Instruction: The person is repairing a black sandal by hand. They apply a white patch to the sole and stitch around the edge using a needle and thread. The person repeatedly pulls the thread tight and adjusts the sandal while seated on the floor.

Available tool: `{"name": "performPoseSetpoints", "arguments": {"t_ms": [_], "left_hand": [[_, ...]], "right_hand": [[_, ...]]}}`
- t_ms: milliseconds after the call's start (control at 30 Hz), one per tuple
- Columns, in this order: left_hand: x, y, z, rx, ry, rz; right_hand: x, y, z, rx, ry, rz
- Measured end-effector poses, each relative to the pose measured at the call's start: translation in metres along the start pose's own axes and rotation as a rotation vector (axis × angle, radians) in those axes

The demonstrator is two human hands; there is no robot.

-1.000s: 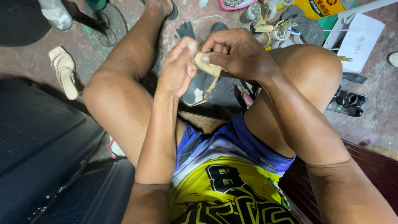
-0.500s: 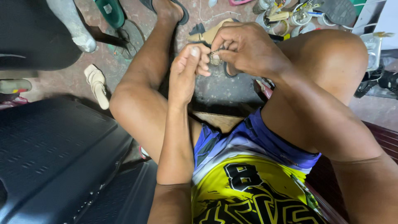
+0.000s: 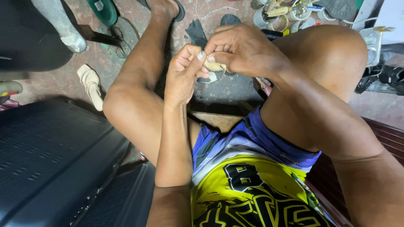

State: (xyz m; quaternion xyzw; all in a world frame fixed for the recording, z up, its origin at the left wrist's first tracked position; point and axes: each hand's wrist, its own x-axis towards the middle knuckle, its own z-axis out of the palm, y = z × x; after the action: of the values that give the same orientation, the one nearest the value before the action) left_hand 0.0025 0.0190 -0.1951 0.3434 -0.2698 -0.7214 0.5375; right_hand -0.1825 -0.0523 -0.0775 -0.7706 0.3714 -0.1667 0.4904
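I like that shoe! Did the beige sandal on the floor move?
No. The beige sandal still lies by the top corner of the black case; only the view shifted.

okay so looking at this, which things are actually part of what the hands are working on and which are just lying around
In hand:
left hand and right hand, fingers pinching a small tan piece between them

Lying about:
beige sandal on the floor
green bottle
dark case beside the left leg
cluster of small tins near the right knee
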Motion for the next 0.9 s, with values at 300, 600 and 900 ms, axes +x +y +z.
{"name": "performPoseSetpoints", "arguments": {"t_ms": [300, 600, 900], "left_hand": [[-0.001, 0.002, 0.0, -0.21, -0.055, -0.003], [0.001, 0.007, 0.004, -0.244, -0.07, 0.166], [0.015, -0.002, -0.01, 0.264, 0.353, 0.35]], "right_hand": [[0.004, -0.007, 0.004, 0.156, -0.034, 0.071], [0.011, -0.012, 0.005, 0.059, -0.123, 0.22], [0.006, 0.001, 0.011, 0.153, -0.033, 0.192]]}}
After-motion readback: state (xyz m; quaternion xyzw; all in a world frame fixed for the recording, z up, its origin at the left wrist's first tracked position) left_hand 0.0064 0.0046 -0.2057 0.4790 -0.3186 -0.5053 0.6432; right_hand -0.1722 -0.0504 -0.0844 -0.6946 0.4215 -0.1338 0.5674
